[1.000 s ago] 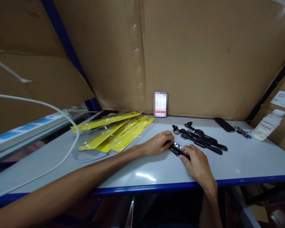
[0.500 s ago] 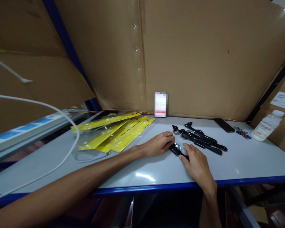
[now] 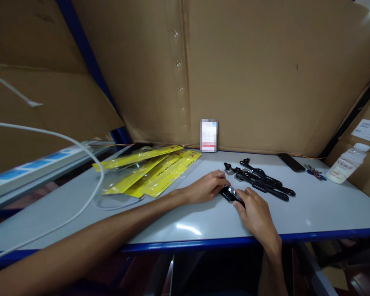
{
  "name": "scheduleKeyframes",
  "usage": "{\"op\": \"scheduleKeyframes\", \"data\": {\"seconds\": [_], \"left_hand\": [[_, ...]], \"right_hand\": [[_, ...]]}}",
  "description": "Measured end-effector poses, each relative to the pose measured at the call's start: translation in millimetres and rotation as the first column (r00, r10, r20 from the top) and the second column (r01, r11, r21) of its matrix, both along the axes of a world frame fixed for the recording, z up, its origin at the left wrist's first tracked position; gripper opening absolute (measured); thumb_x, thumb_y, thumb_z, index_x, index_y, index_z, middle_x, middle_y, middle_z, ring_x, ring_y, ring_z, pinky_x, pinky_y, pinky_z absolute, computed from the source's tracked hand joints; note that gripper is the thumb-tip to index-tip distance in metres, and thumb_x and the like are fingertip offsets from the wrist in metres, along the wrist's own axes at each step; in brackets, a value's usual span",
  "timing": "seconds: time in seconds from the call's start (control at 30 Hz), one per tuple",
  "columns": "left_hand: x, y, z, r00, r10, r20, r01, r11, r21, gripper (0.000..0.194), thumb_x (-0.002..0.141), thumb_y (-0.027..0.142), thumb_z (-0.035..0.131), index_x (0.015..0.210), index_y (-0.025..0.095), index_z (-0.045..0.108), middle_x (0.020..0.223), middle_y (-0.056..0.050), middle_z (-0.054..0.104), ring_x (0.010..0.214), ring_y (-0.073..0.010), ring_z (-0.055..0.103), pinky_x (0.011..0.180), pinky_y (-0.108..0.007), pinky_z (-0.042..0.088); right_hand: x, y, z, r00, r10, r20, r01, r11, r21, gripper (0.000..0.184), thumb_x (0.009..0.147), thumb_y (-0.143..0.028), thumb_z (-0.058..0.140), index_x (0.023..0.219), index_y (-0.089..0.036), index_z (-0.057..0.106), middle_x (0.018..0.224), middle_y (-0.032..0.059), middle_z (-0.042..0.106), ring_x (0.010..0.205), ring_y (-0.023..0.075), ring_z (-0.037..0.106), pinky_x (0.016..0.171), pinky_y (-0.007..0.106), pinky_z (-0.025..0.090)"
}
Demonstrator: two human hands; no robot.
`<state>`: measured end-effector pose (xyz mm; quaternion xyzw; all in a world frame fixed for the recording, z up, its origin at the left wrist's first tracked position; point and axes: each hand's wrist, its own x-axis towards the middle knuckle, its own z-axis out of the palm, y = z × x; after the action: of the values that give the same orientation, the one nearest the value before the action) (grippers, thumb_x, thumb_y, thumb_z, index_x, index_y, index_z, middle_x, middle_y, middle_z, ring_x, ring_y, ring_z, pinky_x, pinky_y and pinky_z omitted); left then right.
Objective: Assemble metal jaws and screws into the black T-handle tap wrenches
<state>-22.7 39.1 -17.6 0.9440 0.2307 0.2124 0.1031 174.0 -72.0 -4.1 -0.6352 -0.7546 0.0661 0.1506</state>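
The fingers of your left hand [image 3: 214, 185] are curled together over the upper-left end of the black tool [image 3: 228, 194], gripping it, with the fingertips hiding that end. The fingers of your right hand [image 3: 254, 211] pinch its lower-right end, your thumb on the near side and your index finger on the far side. Between your two sets of fingers, the tool's middle shows bare, black with a shiny metal part facing up. It lies slantwise, low over the bench [image 3: 197, 222]; you can't tell here whether it touches the surface.

Just beyond your right fingers lies a group of similar black tools [image 3: 262, 181], overlapping, their handles pointing right. To the left of your left hand, yellow packages [image 3: 169, 172] with clear plastic are fanned over one another. A lit phone [image 3: 209, 136] stands upright at the back against the cardboard [image 3: 249, 82]. Farther right are a dark phone [image 3: 291, 162], keys [image 3: 315, 172] and a bottle [image 3: 347, 164].
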Motion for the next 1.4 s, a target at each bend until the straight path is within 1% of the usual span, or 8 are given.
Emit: {"op": "scheduleKeyframes", "data": {"seconds": [0.2, 0.37, 0.47, 0.83, 1.13, 1.23, 1.33, 1.4], "left_hand": [[0.3, -1.2, -1.4, 1.0, 0.008, 0.0, -0.008, 1.0, 0.006, 0.029, 0.101, 0.015, 0.042, 0.113, 0.018, 0.068, 0.103, -0.01, 0.063, 0.099, -0.0229, 0.059, 0.091, -0.039, 0.05], [4.9, -8.3, -2.2, 0.987, 0.134, 0.091, -0.144, 0.983, 0.116, 0.022, 0.104, 0.035, 0.048, 0.104, 0.017, 0.061, 0.11, -0.012, 0.058, 0.102, -0.0264, 0.054, 0.091, -0.044, 0.05], [9.0, -12.5, -2.3, 0.989, 0.138, 0.048, -0.144, 0.978, 0.15, 0.024, 0.1, 0.041, 0.056, 0.097, 0.018, 0.061, 0.106, -0.011, 0.058, 0.097, -0.0264, 0.053, 0.086, -0.043, 0.049], [21.7, -24.6, -2.2, 0.976, 0.218, 0.013, -0.219, 0.971, 0.092, 0.005, 0.094, 0.02, 0.053, 0.089, 0.018, 0.053, 0.099, -0.009, 0.058, 0.091, -0.025, 0.052, 0.079, -0.041, 0.048], [27.5, -27.4, -2.6, 0.982, 0.189, -0.02, -0.185, 0.973, 0.139, 0.012, 0.091, 0.01, 0.046, 0.091, 0.018, 0.054, 0.097, -0.01, 0.06, 0.093, -0.0262, 0.052, 0.083, -0.043, 0.05], [24.6, -26.5, -2.3, 0.984, 0.178, -0.012, -0.175, 0.974, 0.144, 0.014, 0.097, 0.014, 0.045, 0.098, 0.017, 0.059, 0.102, -0.012, 0.061, 0.097, -0.027, 0.054, 0.085, -0.043, 0.051], [21.4, -31.3, -1.0, 0.992, 0.124, 0.007, -0.123, 0.979, 0.162, 0.026, 0.102, 0.028, 0.051, 0.123, 0.017, 0.059, 0.118, -0.014, 0.059, 0.108, -0.0294, 0.054, 0.093, -0.048, 0.051], [21.0, -37.6, -0.5, 0.998, 0.061, -0.018, -0.057, 0.983, 0.173, 0.039, 0.102, 0.038, 0.054, 0.138, 0.022, 0.055, 0.129, -0.016, 0.055, 0.116, -0.0317, 0.053, 0.097, -0.052, 0.049]], "right_hand": [[0.9, 0.0, -1.9, 1.0, -0.001, -0.011, 0.002, 1.0, 0.015, 0.031, 0.1, -0.022, 0.055, 0.128, -0.022, 0.067, 0.115, 0.0083, 0.068, 0.111, 0.0248, 0.063, 0.088, 0.033, 0.046], [-0.6, 0.4, 0.5, 1.0, -0.013, -0.02, 0.013, 1.0, -0.01, 0.027, 0.099, -0.024, 0.057, 0.124, -0.022, 0.067, 0.112, 0.007, 0.068, 0.108, 0.0242, 0.065, 0.086, 0.033, 0.045], [-0.9, 0.7, 0.1, 1.0, -0.01, -0.015, 0.01, 1.0, -0.004, 0.027, 0.099, -0.024, 0.056, 0.124, -0.022, 0.067, 0.112, 0.0069, 0.068, 0.107, 0.0242, 0.065, 0.085, 0.032, 0.045], [1.7, 0.7, -1.9, 1.0, 0.005, -0.011, -0.005, 1.0, 0.018, 0.028, 0.099, -0.024, 0.056, 0.125, -0.023, 0.067, 0.112, 0.0072, 0.068, 0.106, 0.024, 0.065, 0.083, 0.032, 0.044], [-1.2, 0.8, -2.6, 1.0, 0.004, -0.01, -0.004, 1.0, 0.021, 0.022, 0.099, -0.024, 0.057, 0.117, -0.023, 0.069, 0.107, 0.0065, 0.069, 0.1, 0.0225, 0.066, 0.08, 0.03, 0.044], [3.9, 1.1, -5.3, 0.999, 0.02, -0.05, -0.018, 0.999, 0.042, 0.023, 0.099, -0.025, 0.056, 0.117, -0.022, 0.069, 0.106, 0.007, 0.07, 0.1, 0.0229, 0.066, 0.082, 0.031, 0.045], [28.0, 2.2, -10.2, 0.994, 0.037, -0.107, -0.022, 0.99, 0.138, 0.032, 0.1, -0.026, 0.052, 0.128, -0.021, 0.067, 0.111, 0.0084, 0.07, 0.105, 0.0241, 0.063, 0.093, 0.034, 0.046], [51.9, 3.7, -14.1, 0.989, -0.103, -0.107, 0.128, 0.954, 0.269, 0.035, 0.101, -0.028, 0.049, 0.129, -0.018, 0.067, 0.116, 0.0116, 0.07, 0.109, 0.0285, 0.06, 0.099, 0.041, 0.044]]}}
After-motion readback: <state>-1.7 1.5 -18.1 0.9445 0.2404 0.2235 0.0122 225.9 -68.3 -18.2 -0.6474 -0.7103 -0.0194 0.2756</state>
